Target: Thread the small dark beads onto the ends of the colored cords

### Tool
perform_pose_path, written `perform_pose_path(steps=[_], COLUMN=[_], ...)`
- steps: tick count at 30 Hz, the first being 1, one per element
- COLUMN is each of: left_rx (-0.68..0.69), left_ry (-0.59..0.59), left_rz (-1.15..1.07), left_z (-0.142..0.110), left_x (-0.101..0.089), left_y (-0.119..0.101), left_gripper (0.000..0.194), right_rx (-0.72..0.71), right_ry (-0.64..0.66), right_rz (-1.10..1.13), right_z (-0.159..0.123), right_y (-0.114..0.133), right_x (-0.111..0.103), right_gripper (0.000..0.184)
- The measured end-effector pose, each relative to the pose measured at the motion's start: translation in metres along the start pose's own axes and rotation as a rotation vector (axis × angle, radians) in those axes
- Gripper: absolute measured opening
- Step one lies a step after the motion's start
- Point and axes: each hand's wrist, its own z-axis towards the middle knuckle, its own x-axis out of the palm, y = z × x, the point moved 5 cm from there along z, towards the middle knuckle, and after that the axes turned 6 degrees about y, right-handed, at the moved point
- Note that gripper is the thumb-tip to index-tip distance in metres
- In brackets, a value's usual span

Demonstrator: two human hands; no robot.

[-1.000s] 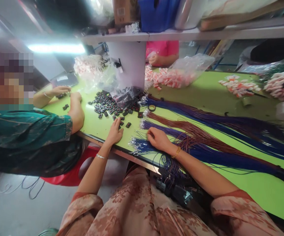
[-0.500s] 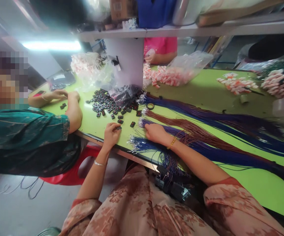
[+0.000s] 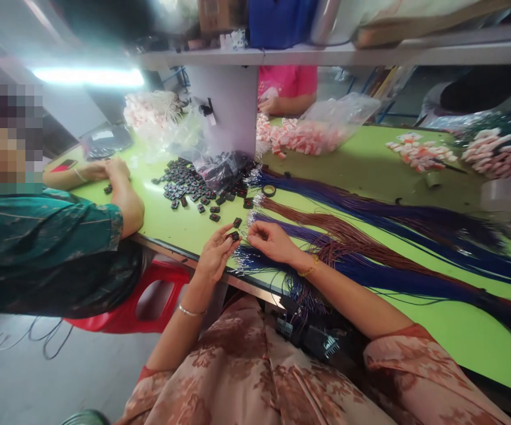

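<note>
Between the fingertips of my left hand [image 3: 215, 252] is a small black connector housing [image 3: 233, 236]. My right hand [image 3: 271, 241] is closed in a pinch just to its right, on a thin wire whose tip points toward the housing. Below and beside my right hand lie bundles of wires with metal terminals: purple wires [image 3: 302, 232], brown wires [image 3: 315, 217] and blue wires [image 3: 366, 270]. Another loose black housing [image 3: 237, 222] rests on the table right behind my left fingertips. A pile of black housings [image 3: 189, 184] spreads farther back.
The green table [image 3: 167, 221] ends close to my body. A roll of black tape [image 3: 268, 190] lies near the wire ends. At left, a co-worker's forearm [image 3: 125, 192] rests on the table beside a red stool [image 3: 167, 295]. Pink-and-white connectors [image 3: 297, 134] are heaped behind, under a shelf [image 3: 370, 54].
My left hand has moved right with the black housing, close to my right hand. My right hand has drawn back slightly from the purple bundle's ends, pinching a wire.
</note>
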Motion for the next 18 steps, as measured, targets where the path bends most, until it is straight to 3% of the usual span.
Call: perform_pose_path(steps=[3,11,15,18], left_rx=[-0.026,-0.159,-0.086,-0.080], left_ry=[0.005,0.131,0.026,0.021], left_rz=[-0.058,-0.078,-0.203,-0.253], left_z=[-0.002,-0.010,-0.009,-0.008], left_x=[0.011,0.026,0.026,0.028], left_y=[0.010,0.029,0.026,0.026], left_gripper=[0.024,0.024,0.031,0.030], right_rx=[0.035,0.015,-0.013,-0.072], right_ry=[-0.027,-0.086,-0.112,-0.127], right_rz=[0.031,0.024,0.002,-0.120], right_z=[-0.006,-0.014,-0.020,-0.023], right_y=[-0.003,-0.008,-0.005,-0.001], right_x=[0.000,-0.006,-0.006,-0.006], right_gripper=[0.013,0.011,0.009,0.006])
